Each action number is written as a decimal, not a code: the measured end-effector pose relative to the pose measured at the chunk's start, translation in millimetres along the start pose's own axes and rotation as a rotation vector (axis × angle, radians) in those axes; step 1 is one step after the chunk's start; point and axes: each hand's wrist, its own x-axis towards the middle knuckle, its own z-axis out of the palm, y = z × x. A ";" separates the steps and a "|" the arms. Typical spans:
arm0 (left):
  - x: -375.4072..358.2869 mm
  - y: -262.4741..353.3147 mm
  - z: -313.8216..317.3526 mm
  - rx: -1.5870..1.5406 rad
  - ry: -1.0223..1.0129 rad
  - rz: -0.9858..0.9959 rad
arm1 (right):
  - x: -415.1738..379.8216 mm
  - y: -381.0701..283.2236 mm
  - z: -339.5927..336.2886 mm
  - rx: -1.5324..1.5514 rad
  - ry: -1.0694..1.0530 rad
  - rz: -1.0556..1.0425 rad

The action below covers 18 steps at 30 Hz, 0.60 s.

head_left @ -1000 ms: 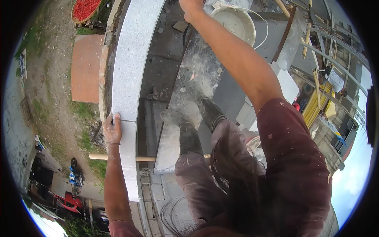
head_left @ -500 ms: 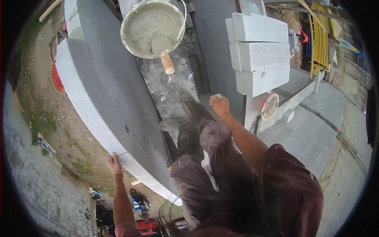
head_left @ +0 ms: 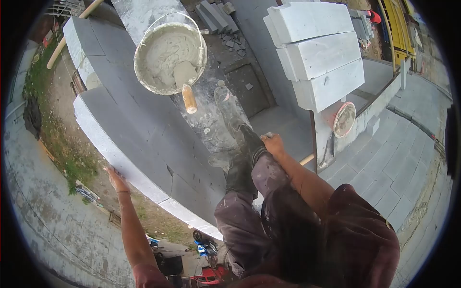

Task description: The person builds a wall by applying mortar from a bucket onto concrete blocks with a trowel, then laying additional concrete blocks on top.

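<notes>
My left hand [head_left: 116, 180] is at the outer side of the grey block wall [head_left: 129, 129], its fingers stretched out along the pale top edge. In front of my knee, my right hand [head_left: 273, 143] is curled into a loose fist, and nothing shows sticking out of it. Ahead on the plank [head_left: 211, 127] stands a bucket [head_left: 139, 72] of wet grey mortar [head_left: 165, 50]. A trowel [head_left: 189, 98] rests in it, its blade in the mortar and its wooden handle leaning over the near rim. My boots [head_left: 240, 175] are on the plank.
Pale blocks [head_left: 326, 53] are stacked on the right. Below them hangs a round mortar-smeared container [head_left: 344, 119]. Broken block pieces [head_left: 233, 45] lie on the floor beyond the plank. Left of the wall, the ground [head_left: 53, 129] drops well below.
My left hand has slid forward along the wall edge, its fingers straighter. My right hand has drawn back toward my knee. The view has turned, shifting the bucket left and lower.
</notes>
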 end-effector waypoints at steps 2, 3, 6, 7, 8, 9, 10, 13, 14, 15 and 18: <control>6.6 16.2 18.2 0.073 0.111 -0.018 | 18.1 -25.7 -1.7 -0.081 -0.028 -0.012; 6.3 22.5 26.9 0.125 0.191 0.099 | 34.7 -40.6 -1.2 -0.124 -0.019 -0.128; 18.9 42.4 35.1 0.135 0.298 0.246 | 114.9 -111.4 -0.9 -0.218 0.051 -0.536; 27.1 50.2 34.9 0.083 0.303 0.285 | 137.1 -155.9 -4.7 -0.209 0.088 -0.624; 38.4 55.5 33.5 0.091 0.349 0.309 | 165.5 -196.9 -4.7 -0.214 0.109 -0.701; 36.6 72.7 39.6 0.110 0.351 0.316 | 202.4 -231.7 1.3 -0.220 0.120 -0.782; 50.5 74.7 38.3 0.097 0.344 0.338 | 227.3 -270.7 4.9 -0.289 0.179 -0.838; 58.5 98.4 58.8 0.235 0.353 0.072 | 356.4 -337.2 33.1 -0.601 0.304 -1.343; 65.9 90.3 66.2 0.348 0.392 0.098 | 358.4 -360.0 41.9 -0.605 0.273 -1.367; 61.3 87.3 76.0 0.342 0.417 0.072 | 353.4 -391.0 40.6 -0.654 0.094 -1.379; 46.5 96.7 101.4 0.568 0.679 0.224 | 389.7 -406.8 73.0 -0.116 -0.364 -0.811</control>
